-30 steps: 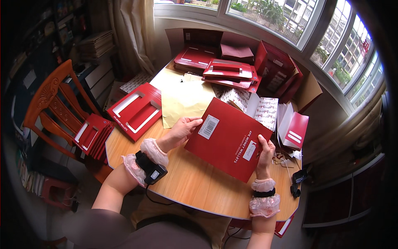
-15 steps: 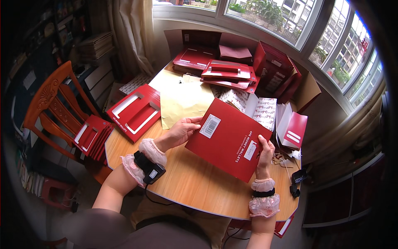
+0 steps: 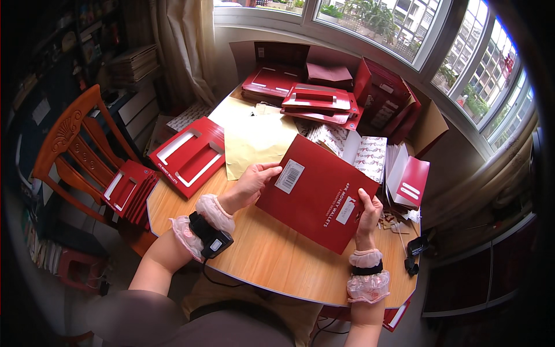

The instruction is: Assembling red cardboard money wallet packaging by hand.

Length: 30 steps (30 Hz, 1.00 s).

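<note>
A flat red card sleeve [image 3: 315, 199] is held tilted above the wooden surface [image 3: 272, 257], pinched at its edges by the left hand [image 3: 254, 182] and right hand [image 3: 368, 214].

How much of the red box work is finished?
Looks done: a stack of made-up red boxes sits at the table's far side. In hand: the left hand and right hand hold one flat red card above the table. Seemingly left: more flat red pieces at the left edge.
</note>
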{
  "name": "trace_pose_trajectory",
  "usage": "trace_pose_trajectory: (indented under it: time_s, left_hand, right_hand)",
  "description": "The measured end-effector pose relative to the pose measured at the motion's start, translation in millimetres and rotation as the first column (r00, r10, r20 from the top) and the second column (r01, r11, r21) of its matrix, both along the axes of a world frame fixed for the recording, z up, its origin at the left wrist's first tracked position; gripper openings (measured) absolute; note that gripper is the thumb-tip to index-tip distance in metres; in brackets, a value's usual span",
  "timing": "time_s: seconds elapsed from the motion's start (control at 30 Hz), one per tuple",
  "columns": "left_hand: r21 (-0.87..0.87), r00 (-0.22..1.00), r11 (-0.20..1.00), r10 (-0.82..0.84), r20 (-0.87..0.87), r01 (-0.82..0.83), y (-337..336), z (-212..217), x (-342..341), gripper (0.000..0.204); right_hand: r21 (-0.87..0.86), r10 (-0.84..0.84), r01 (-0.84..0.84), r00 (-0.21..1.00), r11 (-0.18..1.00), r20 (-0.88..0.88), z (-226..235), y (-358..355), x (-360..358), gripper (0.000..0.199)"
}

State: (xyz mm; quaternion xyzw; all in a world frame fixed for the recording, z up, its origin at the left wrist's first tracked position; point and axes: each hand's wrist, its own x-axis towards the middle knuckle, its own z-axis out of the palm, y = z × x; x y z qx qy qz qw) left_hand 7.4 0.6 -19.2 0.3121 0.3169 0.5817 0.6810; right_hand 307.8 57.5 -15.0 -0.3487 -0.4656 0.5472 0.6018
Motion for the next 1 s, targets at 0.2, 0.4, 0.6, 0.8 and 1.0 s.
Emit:
trace_pose_trajectory:
  time_s: [0.2,0.4,0.6,0.8,1.0]
  left_hand:
    - [0.000,0.996,0.999,0.053,-0.069,-0.053,-0.2,-0.8,1.3,0.030]
    - [0.054,0.998,0.997,-0.059,-0.014,0.060,1.8,-5.5,-2.6,0.033]
    - [0.068,0.989,0.988,-0.143,0.030,0.141,3.1,-6.1,-2.8,0.037]
    - [0.032,0.997,0.997,-0.068,-0.037,0.069,3.2,-6.8,-5.0,0.033]
    - [0.001,0.999,1.000,-0.023,-0.039,0.023,3.7,-6.2,-2.5,0.030]
  right_hand:
    - [0.001,-0.011,0.011,1.000,1.000,0.016,2.2,-3.2,-2.5,0.017]
    - [-0.021,-0.033,0.034,0.999,0.999,0.013,0.0,-2.0,-0.9,0.017]
    - [-0.101,-0.044,0.050,0.997,0.994,0.056,-4.0,1.4,5.2,0.017]
    - [-0.026,-0.028,0.028,1.000,0.999,-0.002,1.0,-2.0,-1.8,0.017]
    - [-0.017,-0.003,0.003,1.000,1.000,0.003,0.9,-2.0,0.5,0.018]
